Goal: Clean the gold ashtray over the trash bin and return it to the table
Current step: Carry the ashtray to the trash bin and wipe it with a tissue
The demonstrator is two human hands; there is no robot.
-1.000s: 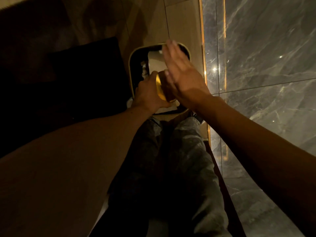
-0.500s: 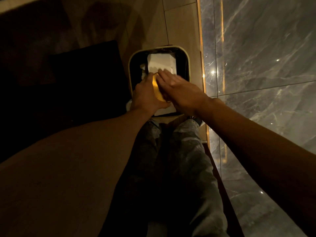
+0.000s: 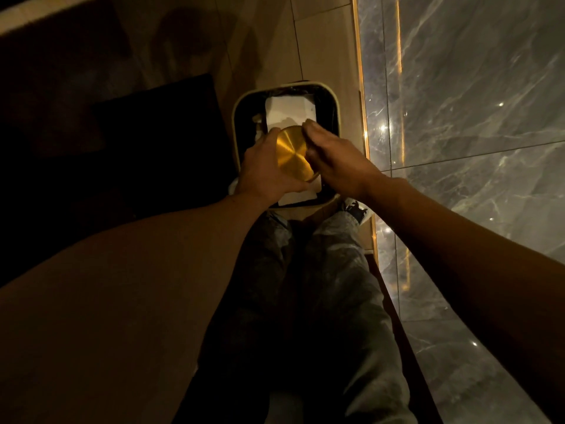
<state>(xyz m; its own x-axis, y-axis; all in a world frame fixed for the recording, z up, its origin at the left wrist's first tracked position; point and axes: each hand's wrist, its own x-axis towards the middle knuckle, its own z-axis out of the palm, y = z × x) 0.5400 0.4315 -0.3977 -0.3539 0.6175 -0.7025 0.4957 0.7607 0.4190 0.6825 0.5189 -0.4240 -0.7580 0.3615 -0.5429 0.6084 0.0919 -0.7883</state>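
The round gold ashtray (image 3: 292, 153) hangs upside down over the trash bin (image 3: 331, 97), its brushed flat bottom facing me. My left hand (image 3: 264, 172) grips its left edge. My right hand (image 3: 334, 159) rests with curled fingers against its right rim. The bin is rectangular with a pale rim and a dark liner. White crumpled paper (image 3: 289, 110) lies inside it. The ashtray's inside is hidden.
A grey marble wall (image 3: 474, 117) with a gold trim strip rises close on the right. A dark mat or low furniture (image 3: 146, 133) lies left of the bin on the beige tiled floor. My legs in grey jeans stand just before the bin.
The ashtray has turned from on edge to bottom up facing me. My right hand came down from an open raised position onto its right rim.
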